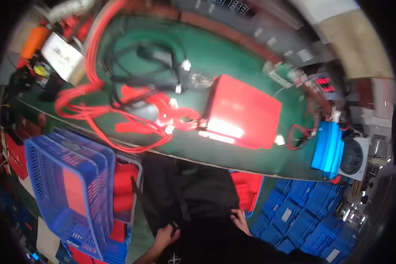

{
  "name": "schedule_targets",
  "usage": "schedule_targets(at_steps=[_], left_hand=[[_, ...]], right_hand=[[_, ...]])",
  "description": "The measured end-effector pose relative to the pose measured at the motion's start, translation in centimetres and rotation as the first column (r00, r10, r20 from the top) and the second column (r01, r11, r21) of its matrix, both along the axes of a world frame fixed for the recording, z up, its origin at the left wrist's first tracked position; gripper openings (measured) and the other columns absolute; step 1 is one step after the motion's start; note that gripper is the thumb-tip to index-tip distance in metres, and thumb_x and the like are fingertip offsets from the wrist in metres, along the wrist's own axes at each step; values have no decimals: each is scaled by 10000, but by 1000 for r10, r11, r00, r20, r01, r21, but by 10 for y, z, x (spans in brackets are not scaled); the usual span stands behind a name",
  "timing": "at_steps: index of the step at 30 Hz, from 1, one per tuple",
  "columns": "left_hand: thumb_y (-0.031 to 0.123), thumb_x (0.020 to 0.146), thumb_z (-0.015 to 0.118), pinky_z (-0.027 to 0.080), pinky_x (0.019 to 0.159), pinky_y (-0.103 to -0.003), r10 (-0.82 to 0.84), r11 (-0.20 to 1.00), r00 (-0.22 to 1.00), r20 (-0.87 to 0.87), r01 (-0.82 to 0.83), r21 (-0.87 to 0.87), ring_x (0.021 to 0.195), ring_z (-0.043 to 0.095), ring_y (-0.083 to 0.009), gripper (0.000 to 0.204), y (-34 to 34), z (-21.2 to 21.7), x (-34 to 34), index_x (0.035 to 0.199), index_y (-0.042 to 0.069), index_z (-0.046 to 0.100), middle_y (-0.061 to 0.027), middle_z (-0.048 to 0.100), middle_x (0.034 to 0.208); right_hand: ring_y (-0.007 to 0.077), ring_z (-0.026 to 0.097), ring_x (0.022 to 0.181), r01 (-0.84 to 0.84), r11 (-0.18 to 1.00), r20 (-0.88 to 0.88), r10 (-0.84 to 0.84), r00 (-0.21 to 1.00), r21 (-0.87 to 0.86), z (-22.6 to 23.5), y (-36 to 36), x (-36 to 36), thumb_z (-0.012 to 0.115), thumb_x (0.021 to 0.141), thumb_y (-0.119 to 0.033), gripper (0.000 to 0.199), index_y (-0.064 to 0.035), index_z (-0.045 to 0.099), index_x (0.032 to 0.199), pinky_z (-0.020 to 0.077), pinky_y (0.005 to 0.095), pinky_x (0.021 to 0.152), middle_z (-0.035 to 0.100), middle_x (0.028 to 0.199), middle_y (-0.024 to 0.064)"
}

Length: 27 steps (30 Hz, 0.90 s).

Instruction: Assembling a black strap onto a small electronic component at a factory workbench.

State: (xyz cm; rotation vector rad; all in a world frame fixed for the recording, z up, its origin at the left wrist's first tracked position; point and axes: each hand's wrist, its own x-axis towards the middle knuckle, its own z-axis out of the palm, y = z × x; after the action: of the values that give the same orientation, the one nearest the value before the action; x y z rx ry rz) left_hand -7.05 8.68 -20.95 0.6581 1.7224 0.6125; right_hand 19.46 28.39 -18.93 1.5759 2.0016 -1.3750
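Low in the view, my left hand (165, 236) is curled closed at the edge of a piece of black cloth (189, 189). My right hand (240, 221) rests against the cloth's right side with its fingers apart. Above both hands, on the green bench top (246, 57), lies a shiny red box-shaped device (246, 112). Red-handled clamps (163, 115) sit just left of it among coiled red cables (90, 103). A black cable (141, 66) is looped behind the clamps. Motion blurs the whole picture.
Stacked blue plastic crates (70, 185) stand at the left, with red pieces near them. More blue crates (299, 215) fill the lower right, below the bench edge. Blue stacked parts (328, 149) and a small fan (355, 157) occupy the bench's right end.
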Motion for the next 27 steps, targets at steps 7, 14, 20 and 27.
schedule_targets(at_steps=[7,14,20,27], left_hand=[[184,789,676,489,555,-356,508,853,770,386,-386,-351,580,595,-311,229,-66,-139,16,970,83,579,-143,594,737],[128,783,649,472,621,-337,93,970,995,23,-96,221,668,605,-281,153,-19,-135,6,874,41,561,-114,578,748],[94,745,731,467,637,-275,143,930,990,-1,-134,342,670,566,-135,253,-36,-121,17,933,15,583,-90,591,755],[68,764,715,434,739,-252,288,909,945,154,-320,267,809,551,-99,237,-58,-119,19,962,31,589,3,608,817]], right_hand=[[348,615,848,-598,801,266,570,777,31,-115,68,-84,676,806,-366,385,-40,618,1003,508,446,657,599,944,196],[391,598,832,-671,737,-640,556,530,85,-143,-1,-143,657,821,-375,393,5,587,892,484,473,730,606,876,198],[403,618,787,-716,659,-463,574,676,-229,-129,-28,-136,707,755,-322,386,29,571,839,464,453,674,627,766,206],[287,622,867,-525,851,-449,456,768,-34,-108,-35,-111,730,756,-284,498,88,557,1038,468,380,742,642,867,200]])
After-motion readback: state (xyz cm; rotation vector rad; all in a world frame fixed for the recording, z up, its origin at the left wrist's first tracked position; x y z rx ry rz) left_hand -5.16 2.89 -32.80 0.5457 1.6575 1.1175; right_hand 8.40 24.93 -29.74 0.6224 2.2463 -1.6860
